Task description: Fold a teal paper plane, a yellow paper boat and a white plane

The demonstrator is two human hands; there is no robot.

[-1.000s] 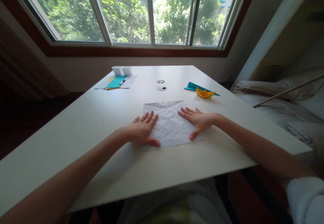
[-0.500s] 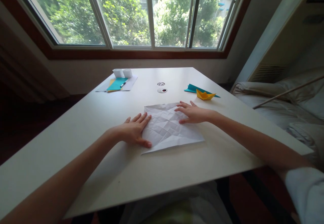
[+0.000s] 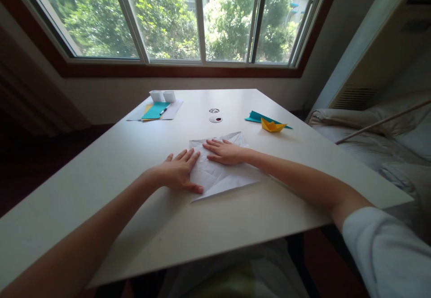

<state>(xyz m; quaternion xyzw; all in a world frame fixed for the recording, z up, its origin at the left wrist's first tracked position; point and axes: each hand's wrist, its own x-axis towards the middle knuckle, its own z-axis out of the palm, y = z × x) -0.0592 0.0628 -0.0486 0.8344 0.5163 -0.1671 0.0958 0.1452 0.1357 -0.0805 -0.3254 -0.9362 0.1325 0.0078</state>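
A creased sheet of white paper (image 3: 218,179) lies unfolded on the white table, its far edge lifted a little off the surface. On its left edge rests my left hand (image 3: 178,171), open, with fingers spread and the thumb pressing near the front left corner. My right hand (image 3: 227,152) lies flat and open across the upper middle of the paper, fingers pointing left. It hides part of the creases there. Neither hand grips anything.
Behind on the right sit a yellow paper boat (image 3: 272,126) and a teal folded paper plane (image 3: 256,116). At the far left are white paper boxes (image 3: 162,96), teal paper (image 3: 155,110) and a pen (image 3: 164,109). Two round table fittings (image 3: 215,119) lie beyond the sheet.
My right hand has slid left across the paper, from its right part to its upper middle. The far edge has risen slightly. My left hand has stayed in place.
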